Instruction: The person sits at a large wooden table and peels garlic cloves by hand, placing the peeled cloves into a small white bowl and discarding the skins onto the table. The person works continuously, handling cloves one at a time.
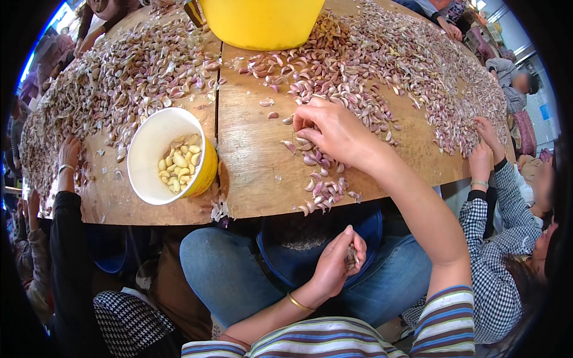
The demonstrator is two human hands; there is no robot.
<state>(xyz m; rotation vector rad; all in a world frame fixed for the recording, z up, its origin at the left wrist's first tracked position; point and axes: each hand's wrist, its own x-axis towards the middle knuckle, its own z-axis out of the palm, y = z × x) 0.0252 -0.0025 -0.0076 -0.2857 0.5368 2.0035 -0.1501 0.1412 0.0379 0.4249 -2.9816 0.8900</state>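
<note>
My left hand (338,257) is above my lap, over a dark blue tub (264,250) with garlic skins (304,244) in its bottom. Its fingers curl around unpeeled garlic (352,256), partly hidden by the palm. My right hand (333,127) hovers at the near side of a pile of unpeeled garlic cloves (313,85), fingers bent inward. Whether a clove is between its fingertips is hidden. Under and beside that wrist lie more loose cloves (323,192). To the left, a tilted yellow bucket (150,129) with a white inside contains peeled cloves (181,161).
A large yellow tub (264,22) stands ahead on the wooden table (250,161). Garlic heaps (121,80) spread left and right. A dark seam (218,89) splits the tabletop. Co-workers' hands are at the left (69,152) and right (481,156), with other people around the table.
</note>
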